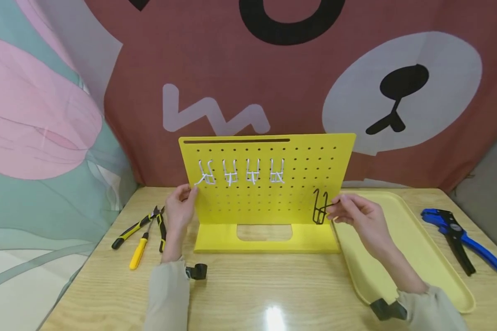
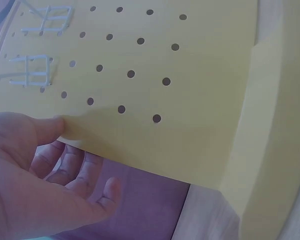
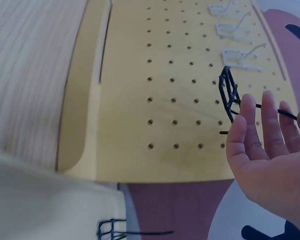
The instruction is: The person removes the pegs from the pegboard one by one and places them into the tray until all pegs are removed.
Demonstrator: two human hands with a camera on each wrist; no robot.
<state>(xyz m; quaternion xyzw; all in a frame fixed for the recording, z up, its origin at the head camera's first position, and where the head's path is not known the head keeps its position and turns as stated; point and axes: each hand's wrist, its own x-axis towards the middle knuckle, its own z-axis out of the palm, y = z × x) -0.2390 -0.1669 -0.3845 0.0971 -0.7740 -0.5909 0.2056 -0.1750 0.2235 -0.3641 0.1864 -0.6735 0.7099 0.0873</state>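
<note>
A yellow pegboard (image 1: 302, 197) stands upright on its base, with several white wire hooks (image 1: 253, 172) in a row across its upper part. My left hand (image 1: 181, 207) grips the board's left edge, its thumb (image 2: 50, 129) on the front face and the other fingers behind. By the lower right of the board, my right hand (image 1: 362, 218) holds a black wire hook (image 1: 320, 209) by its long prong. In the right wrist view that black hook (image 3: 229, 90) is in front of the rows of holes, partly hidden by the fingers.
At the right lies a pale yellow tray (image 1: 430, 257), with blue-and-black wire strippers (image 1: 453, 234) beyond it. Another black hook (image 3: 110, 229) shows over the tray in the right wrist view. Left of the board are yellow-and-black pliers (image 1: 132, 231) and a yellow-handled screwdriver (image 1: 139, 253).
</note>
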